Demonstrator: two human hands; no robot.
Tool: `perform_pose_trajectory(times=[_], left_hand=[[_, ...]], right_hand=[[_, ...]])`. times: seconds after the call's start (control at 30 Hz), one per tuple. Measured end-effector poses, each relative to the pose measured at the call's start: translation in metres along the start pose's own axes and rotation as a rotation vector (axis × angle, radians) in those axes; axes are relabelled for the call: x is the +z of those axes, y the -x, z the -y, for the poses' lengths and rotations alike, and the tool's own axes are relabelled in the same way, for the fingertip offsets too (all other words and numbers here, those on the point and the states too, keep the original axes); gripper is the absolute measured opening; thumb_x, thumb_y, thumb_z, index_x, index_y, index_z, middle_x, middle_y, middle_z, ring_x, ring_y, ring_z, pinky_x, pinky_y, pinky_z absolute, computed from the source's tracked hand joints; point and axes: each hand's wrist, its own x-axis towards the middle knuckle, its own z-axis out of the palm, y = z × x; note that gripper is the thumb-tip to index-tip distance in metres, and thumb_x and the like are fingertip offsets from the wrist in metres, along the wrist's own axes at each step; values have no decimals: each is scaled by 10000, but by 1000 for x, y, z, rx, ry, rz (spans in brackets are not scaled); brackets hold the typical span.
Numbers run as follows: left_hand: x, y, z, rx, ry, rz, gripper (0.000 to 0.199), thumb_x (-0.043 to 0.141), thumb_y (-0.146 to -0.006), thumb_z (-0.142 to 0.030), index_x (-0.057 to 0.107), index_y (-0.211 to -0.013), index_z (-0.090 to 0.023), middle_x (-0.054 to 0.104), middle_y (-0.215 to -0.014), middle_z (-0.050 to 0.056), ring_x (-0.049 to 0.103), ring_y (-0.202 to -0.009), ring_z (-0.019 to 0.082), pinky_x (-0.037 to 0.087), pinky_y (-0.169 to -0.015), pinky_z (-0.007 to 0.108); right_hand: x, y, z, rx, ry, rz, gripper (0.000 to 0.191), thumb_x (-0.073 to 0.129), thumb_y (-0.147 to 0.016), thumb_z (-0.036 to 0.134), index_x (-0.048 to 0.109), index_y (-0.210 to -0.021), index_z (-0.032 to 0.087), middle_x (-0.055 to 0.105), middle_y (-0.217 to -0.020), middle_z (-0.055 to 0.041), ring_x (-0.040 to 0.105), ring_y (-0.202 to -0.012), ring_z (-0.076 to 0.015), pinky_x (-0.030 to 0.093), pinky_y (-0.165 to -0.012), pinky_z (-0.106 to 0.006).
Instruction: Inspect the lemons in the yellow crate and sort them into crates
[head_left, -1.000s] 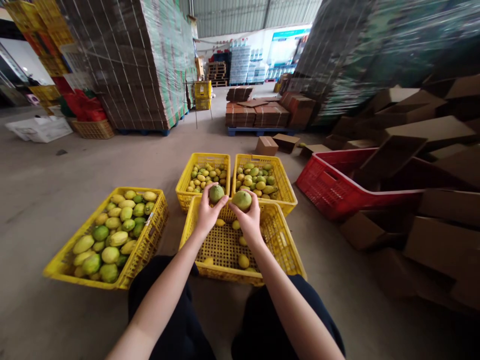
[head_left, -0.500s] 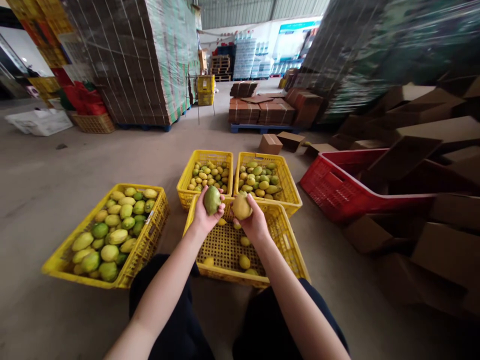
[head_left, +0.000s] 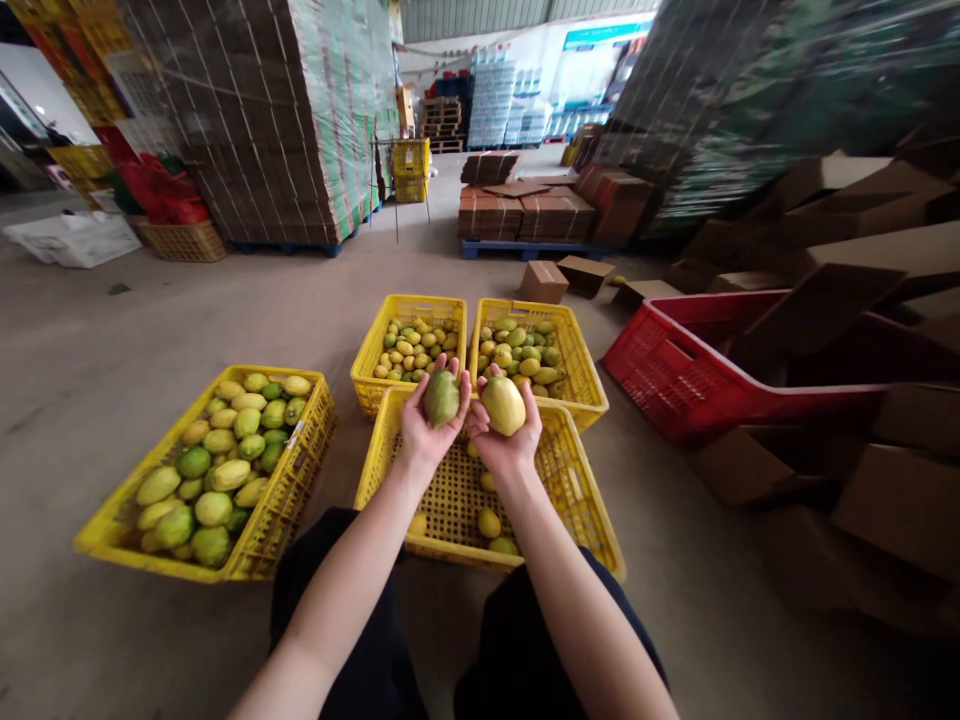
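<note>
A green lemon (head_left: 442, 398) rests in my left hand (head_left: 429, 425), palm up with the fingers curled around it. My right hand (head_left: 512, 448), close beside it, cradles a yellow lemon (head_left: 503, 405). Both are above a yellow crate (head_left: 598, 520) with a few yellow lemons (head_left: 489, 523) on its perforated floor. Behind it, a back left crate (head_left: 363, 372) and a back right crate (head_left: 589, 385) hold yellow and green fruit. Another crate (head_left: 306, 455) at the left is full of larger green and yellow lemons.
A red crate (head_left: 660, 375) with cardboard stands at the right, beside piled open boxes (head_left: 892, 500). Flattened cartons (head_left: 555, 215) lie on a blue pallet farther back. Tall wrapped stacks (head_left: 247, 120) rise on both sides. Two small boxes (head_left: 543, 282) sit on the floor.
Both hands have turned more palm up, with their fingers opened out under the lemons. My left hand has shifted right, towards my right hand. The view has moved slightly.
</note>
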Motion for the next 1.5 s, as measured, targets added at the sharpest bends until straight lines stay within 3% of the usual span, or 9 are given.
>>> perform_pose_trajectory(times=[0.1, 0.2, 0.5, 0.8, 1.0, 1.17, 1.27, 1.37, 1.5], left_hand=[[0, -7, 9, 72, -5, -51, 338, 445, -889, -212, 601, -1177, -296, 658, -1107, 42, 633, -1019, 174, 578, -698, 246], [-3, -12, 16, 59, -25, -66, 326, 431, -884, -234, 626, -1142, -277, 658, -1110, 42, 633, -1002, 156, 563, -691, 209], [-12, -23, 26, 48, 13, -73, 320, 440, -853, -251, 652, -1089, -211, 679, -988, 59, 643, -858, 138, 558, -673, 212], [-21, -19, 23, -42, -20, -76, 281, 423, -845, -242, 637, -1014, -174, 679, -948, 60, 645, -804, 125, 554, -647, 202], [-54, -3, 25, -402, -636, -105, 268, 486, -797, -335, 642, -889, -136, 678, -806, 74, 623, -570, 101, 411, -389, 130], [-105, 53, 53, -954, -1168, 100, 102, 712, -621, -218, 640, -602, -149, 597, -459, 31, 499, -276, 154, 337, -243, 212], [-119, 67, 50, -1108, -1283, 150, 170, 786, -529, -151, 618, -548, -164, 554, -397, 9, 467, -247, 165, 336, -233, 239], [-99, 45, 9, -975, -1281, 97, 110, 674, -714, -277, 647, -739, -173, 644, -564, 12, 536, -338, 120, 396, -303, 192], [-59, 6, -74, -98, -923, -297, 252, 438, -884, -280, 555, -1044, -124, 675, -855, 79, 689, -670, 161, 574, -675, 284]], right_hand=[[0, -5, -1, -38, -89, -83, 207, 551, -777, 342, 628, -935, 231, 673, -835, -8, 622, -693, -116, 534, -552, -208], [-3, -9, 1, -72, -163, -133, 171, 595, -728, 252, 627, -893, 227, 689, -886, 2, 645, -863, -136, 560, -708, -241], [-11, -14, 8, -95, -181, -262, 161, 548, -681, 271, 621, -816, 221, 675, -782, 8, 624, -702, -129, 560, -695, -270], [-18, -13, 4, -79, -134, -263, 206, 540, -630, 244, 616, -821, 229, 681, -746, 14, 640, -712, -141, 566, -686, -276], [-27, -9, 28, -103, -182, -381, 264, 481, -598, 214, 601, -833, 225, 683, -725, -4, 659, -751, -151, 569, -650, -262], [-33, -3, 59, -153, -149, -400, 209, 455, -586, 218, 577, -754, 235, 671, -684, -11, 668, -723, -175, 582, -599, -297], [-34, 5, 70, -160, -128, -386, 216, 448, -584, 211, 580, -753, 238, 676, -685, -8, 669, -721, -169, 586, -588, -286], [-31, 13, 74, -136, -192, -426, 248, 435, -613, 196, 582, -809, 233, 678, -698, -1, 669, -722, -157, 587, -584, -266], [-28, 19, 78, -95, -243, -435, 267, 411, -656, 191, 567, -871, 221, 669, -715, -3, 663, -700, -147, 587, -574, -252]])
